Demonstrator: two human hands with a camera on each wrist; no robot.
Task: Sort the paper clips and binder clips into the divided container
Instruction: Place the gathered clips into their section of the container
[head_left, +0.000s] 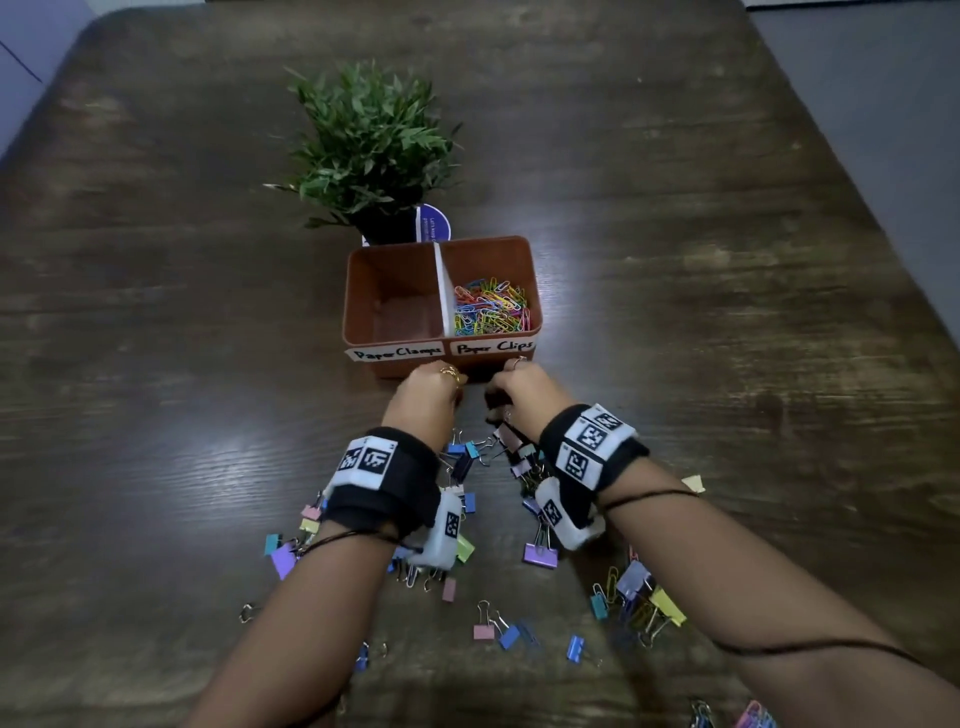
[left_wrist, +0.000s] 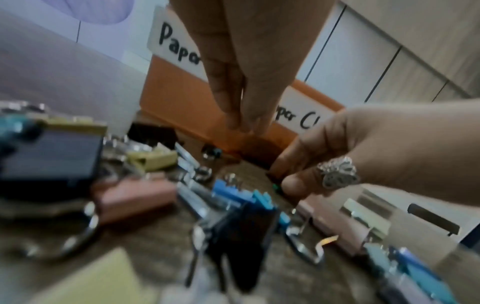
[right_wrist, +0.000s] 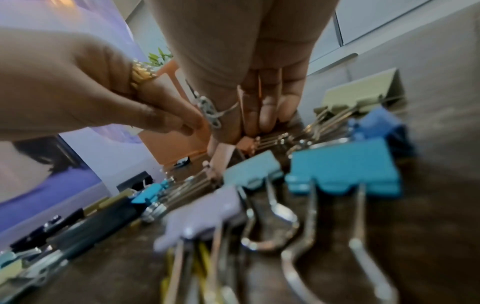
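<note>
left hand (head_left: 427, 397): fingertips pressed together, nothing seen between them
right hand (head_left: 522, 392): fingers curled down at a pink clip (right_wrist: 223, 152); grasp unclear
binder clips (head_left: 540, 555): scattered on table (head_left: 727, 312), handy for both hands
box (head_left: 363, 291): left half empty, paper clips (head_left: 491, 309) in right
labels: "paper clamps" (head_left: 397, 353), "paper clips" (head_left: 496, 346)

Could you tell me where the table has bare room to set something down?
The table is bare left of the container and plant, and again right of the container out to the table edge. It is crowded in front of the container: binder clips lie scattered around both wrists, where the left hand and right hand work.
</note>
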